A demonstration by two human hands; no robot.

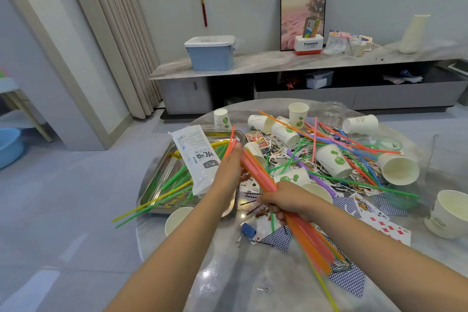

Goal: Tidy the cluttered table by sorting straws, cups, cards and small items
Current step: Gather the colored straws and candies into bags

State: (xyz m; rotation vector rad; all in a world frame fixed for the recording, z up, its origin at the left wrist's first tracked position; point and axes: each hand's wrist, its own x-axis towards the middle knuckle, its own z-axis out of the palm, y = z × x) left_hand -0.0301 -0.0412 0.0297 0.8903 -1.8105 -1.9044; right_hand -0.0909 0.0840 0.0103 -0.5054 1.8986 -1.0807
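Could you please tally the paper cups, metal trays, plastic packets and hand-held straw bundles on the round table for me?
White paper cups with green print: 12 visible
Shallow steel tray: 1
White plastic packet: 1
Bundle of orange and pink plastic straws, gripped by the left hand and right hand: 1
Total: 15

The tabletop point(228, 273) looks like polished grey marble, glossy with pale reflections. At its left edge the tray point(162, 175) is shiny, smooth metal. On the tray lies a white bag point(195, 157) of glossy plastic film. Right of the tray, the straws point(260, 175) are smooth coloured plastic, the cups point(331, 162) matt white paper, and the playing cards point(385, 225) slick, printed card.
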